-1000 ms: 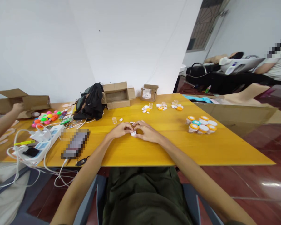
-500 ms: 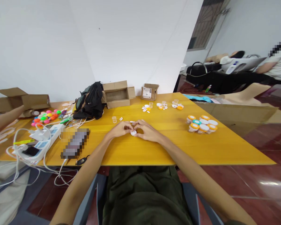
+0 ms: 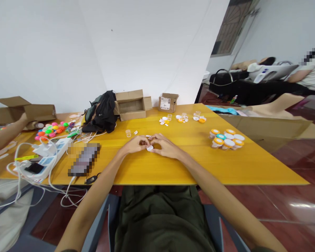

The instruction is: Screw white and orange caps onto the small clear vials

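Close to the middle of the table, my left hand and my right hand meet with their fingers closed on a small white round piece. It looks like a disc or lid, partly covered by the fingertips. Just beyond the fingers lies a small white piece with dark marks. To the left of it are another small white piece and a clear plastic jar without a lid.
Several lidded jars cluster at the right. Further back are loose lids and clear jars and cardboard boxes. On the left lie a phone, a power strip, colourful balls and another person's arm.
My hands stay in nearly the same place around the white round piece. At the far left, the other person's arm has shifted toward the cardboard box.
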A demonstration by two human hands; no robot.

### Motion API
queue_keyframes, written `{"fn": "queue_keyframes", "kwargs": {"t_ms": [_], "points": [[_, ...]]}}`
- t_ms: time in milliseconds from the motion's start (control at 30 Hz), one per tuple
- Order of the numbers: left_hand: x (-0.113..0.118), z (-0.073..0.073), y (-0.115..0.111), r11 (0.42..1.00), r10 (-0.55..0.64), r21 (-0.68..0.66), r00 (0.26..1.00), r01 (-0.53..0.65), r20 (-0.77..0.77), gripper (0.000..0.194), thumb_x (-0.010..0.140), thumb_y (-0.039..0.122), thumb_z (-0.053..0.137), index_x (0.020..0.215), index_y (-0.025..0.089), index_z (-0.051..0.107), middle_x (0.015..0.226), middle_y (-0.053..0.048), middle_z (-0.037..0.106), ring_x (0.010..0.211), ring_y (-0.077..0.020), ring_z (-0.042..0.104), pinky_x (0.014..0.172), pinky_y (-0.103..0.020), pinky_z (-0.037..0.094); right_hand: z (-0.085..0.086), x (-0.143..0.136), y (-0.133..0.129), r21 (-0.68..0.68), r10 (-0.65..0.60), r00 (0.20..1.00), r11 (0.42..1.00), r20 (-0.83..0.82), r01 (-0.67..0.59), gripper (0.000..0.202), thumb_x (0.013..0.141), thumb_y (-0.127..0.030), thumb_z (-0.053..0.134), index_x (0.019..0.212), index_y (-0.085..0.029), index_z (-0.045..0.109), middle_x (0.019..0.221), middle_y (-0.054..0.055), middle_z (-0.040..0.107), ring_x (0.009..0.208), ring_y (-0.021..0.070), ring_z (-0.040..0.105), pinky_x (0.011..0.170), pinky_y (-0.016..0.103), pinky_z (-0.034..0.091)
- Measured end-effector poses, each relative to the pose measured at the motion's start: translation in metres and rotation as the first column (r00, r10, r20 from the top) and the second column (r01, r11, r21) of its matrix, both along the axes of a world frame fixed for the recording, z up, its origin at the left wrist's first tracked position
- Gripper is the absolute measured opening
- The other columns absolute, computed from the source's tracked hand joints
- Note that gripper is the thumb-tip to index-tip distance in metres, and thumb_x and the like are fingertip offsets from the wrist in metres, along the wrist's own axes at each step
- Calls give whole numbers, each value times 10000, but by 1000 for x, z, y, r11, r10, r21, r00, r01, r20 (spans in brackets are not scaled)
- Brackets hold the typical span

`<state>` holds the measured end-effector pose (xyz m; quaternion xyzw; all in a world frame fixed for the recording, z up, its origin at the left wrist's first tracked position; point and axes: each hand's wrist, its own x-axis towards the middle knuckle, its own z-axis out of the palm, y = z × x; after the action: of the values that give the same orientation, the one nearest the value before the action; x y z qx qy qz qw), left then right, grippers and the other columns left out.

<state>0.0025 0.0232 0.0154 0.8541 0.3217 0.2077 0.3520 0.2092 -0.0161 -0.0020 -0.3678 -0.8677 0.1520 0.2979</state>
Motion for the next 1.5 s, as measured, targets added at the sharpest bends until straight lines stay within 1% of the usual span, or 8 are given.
{"fn": "queue_keyframes", "kwargs": {"t_ms": [333,567,800,933,1067,1233,1367,1500], "points": [[1,4,-3,999,12,40,1000,-12,-9,121,796,228,601,744,155,683,710,1,604,643,-110,515,636,-235,423,1,20,11,75,-152,985,985,-84,158,137,871,-252,609,972,-250,701,1067,69,636,1033,245,598,957,444,475],[2,5,-3,998,11,62,1000,-9,-22,122,798,221,595,727,153,667,708,8,583,620,-101,486,643,-237,421,-8,24,15,83,-288,957,955,21,285,133,885,-277,602,973,-221,685,1016,86,647,962,242,595,882,390,482],[2,4,-3,997,15,73,1000,-13,-26,100,795,178,587,744,155,670,711,12,586,644,-111,505,659,-244,435,-1,16,11,29,-285,959,958,12,284,98,848,-210,624,937,-208,664,977,77,671,954,234,621,872,367,482],[3,1,-4,985,61,156,997,-68,48,110,825,163,569,830,157,678,775,-5,616,710,-129,541,726,-266,460,1,13,9,-20,-279,959,960,-44,279,172,819,-172,636,986,-211,648,984,70,691,939,229,644,844,352,497],[6,0,-6,946,88,303,992,-113,94,159,867,191,569,962,185,697,863,-30,633,813,-159,569,811,-299,472,-1,9,9,-59,-255,963,966,-89,250,197,821,-174,631,1014,-211,643,987,65,709,882,213,663,802,341,512],[4,0,-8,871,43,489,999,-45,15,261,931,212,512,1125,242,684,972,-53,609,908,-176,580,855,-318,469,-3,4,12,-50,-189,967,982,-169,183,172,826,-209,637,996,-214,660,950,46,720,840,189,664,776,320,523],[3,-2,-7,789,48,615,997,2,-64,309,966,193,435,1136,250,686,1000,-67,596,938,-181,572,851,-315,457,-2,1,10,-29,-176,961,984,-212,174,183,829,-206,628,1007,-205,669,955,54,724,848,191,660,805,333,521],[2,-4,-4,748,65,664,993,15,-96,338,964,154,418,1123,269,693,969,-60,594,920,-173,572,841,-306,451,-1,-1,8,-1,-210,954,977,-214,214,182,821,-204,639,999,-203,678,932,56,718,855,198,656,814,339,515]]}}
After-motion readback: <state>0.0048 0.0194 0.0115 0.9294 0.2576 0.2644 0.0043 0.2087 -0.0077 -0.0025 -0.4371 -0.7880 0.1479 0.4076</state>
